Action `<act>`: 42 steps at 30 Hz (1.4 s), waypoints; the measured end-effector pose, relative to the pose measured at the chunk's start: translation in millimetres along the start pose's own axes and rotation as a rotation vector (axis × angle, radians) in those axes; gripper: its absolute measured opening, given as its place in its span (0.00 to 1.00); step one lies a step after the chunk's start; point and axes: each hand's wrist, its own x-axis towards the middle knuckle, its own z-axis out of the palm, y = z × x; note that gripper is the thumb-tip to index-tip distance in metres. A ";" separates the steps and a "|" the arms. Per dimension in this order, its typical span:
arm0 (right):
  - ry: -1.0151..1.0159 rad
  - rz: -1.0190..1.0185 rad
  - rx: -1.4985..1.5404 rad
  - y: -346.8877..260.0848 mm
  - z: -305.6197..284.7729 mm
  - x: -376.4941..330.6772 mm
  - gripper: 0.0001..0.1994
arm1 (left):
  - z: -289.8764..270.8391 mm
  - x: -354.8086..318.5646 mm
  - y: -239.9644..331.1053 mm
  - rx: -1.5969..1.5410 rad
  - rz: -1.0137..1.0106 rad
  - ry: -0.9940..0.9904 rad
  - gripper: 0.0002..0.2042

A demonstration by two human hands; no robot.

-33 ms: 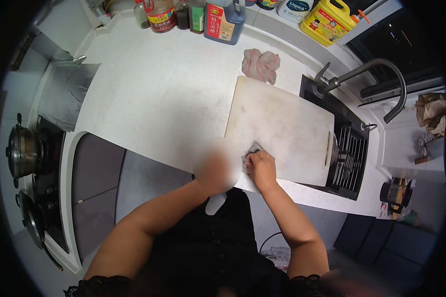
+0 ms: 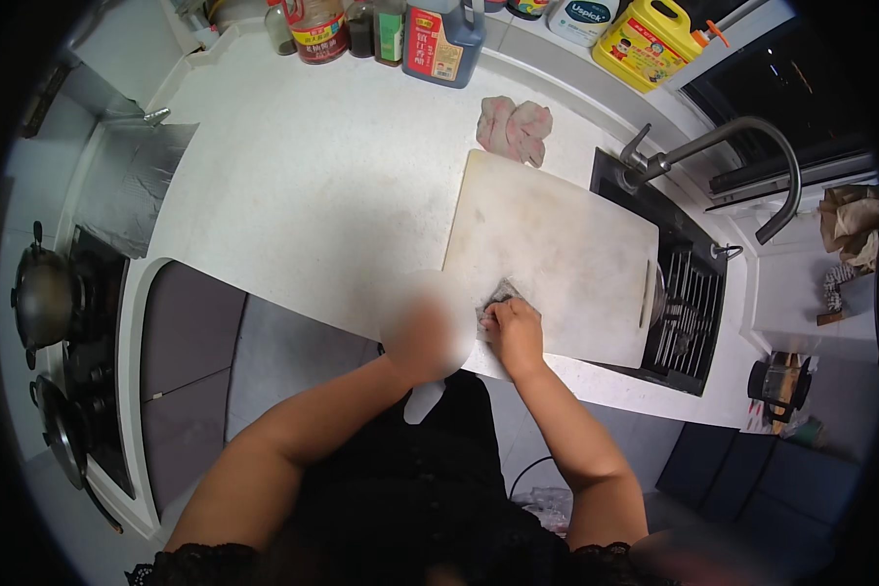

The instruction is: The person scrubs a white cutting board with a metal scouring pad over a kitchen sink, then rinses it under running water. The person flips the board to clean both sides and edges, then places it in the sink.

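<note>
A white cutting board (image 2: 557,234) lies over the counter's front edge and reaches across part of the dark sink. At its near left corner my right hand (image 2: 515,332) is closed, its fingers pinched on a small crumpled grey piece (image 2: 505,291); whether this is cloth or thin plastic I cannot make out. Just left of it, by the counter's front edge, is my left hand (image 2: 425,332), smeared by a blur that hides its fingers. Beyond the board's far edge lies a bunched pinkish-grey cloth (image 2: 514,129).
Several sauce bottles and a large dark jug (image 2: 442,44) line the back. A yellow jug (image 2: 647,44) stands on the sill. The faucet (image 2: 732,137) arches over the sink (image 2: 689,313) at the right. On the far left, a pot (image 2: 44,298) and a pan (image 2: 61,435) sit on the stove.
</note>
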 end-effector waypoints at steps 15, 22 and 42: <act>0.065 0.071 0.106 -7.1 13.5 8.0 0.07 | -17.2 12.0 9.2 -0.120 -0.027 0.003 0.10; -0.087 0.081 0.068 37.3 -27.0 -19.3 0.09 | -3.9 -3.9 -4.1 0.058 0.071 0.016 0.11; 0.010 0.084 0.121 -21.6 22.5 -5.2 0.08 | -69.9 33.4 -16.3 -0.073 -0.049 -0.364 0.04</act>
